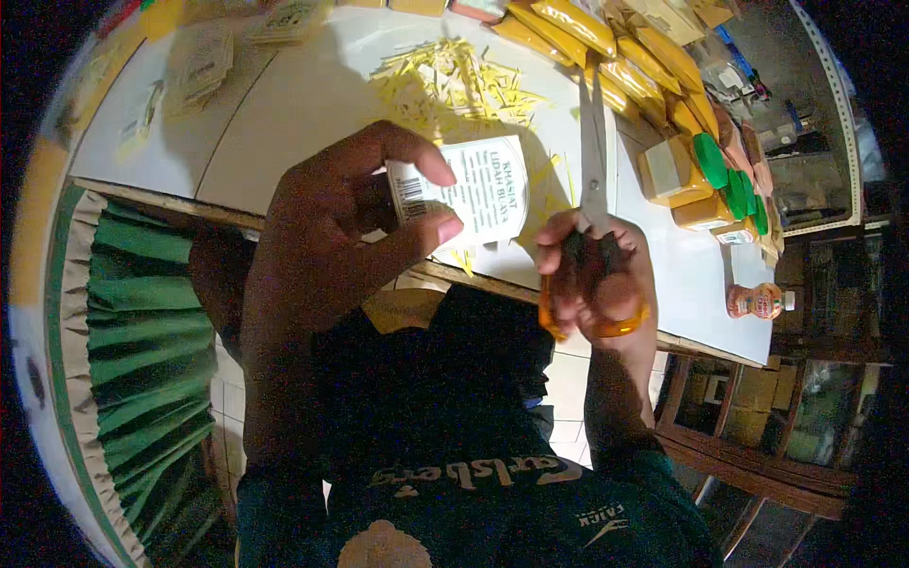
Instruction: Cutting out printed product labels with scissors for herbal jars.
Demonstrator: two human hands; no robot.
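Between its thumb and index finger, my left hand (319,206) pinches a white printed paper label (490,188) with a barcode and a rounded edge. The label is held above the white tabletop (241,135). To its right, my right hand (603,277) grips scissors (594,160) by their orange handles. The metal blades point away from me, with only a narrow gap between their tips, and are apart from the label. Beyond my left hand lies a loose heap of yellow and white paper trimmings (461,85). A few thin strips lie under the label.
Several filled yellow-orange pouches (568,32) lie at the back right. Near them are tubs with green lids (675,174) and a small bottle (754,301) on its side. Stacked labels (202,71) lie at the left. A green pleated curtain (149,284) hangs below the left table edge.
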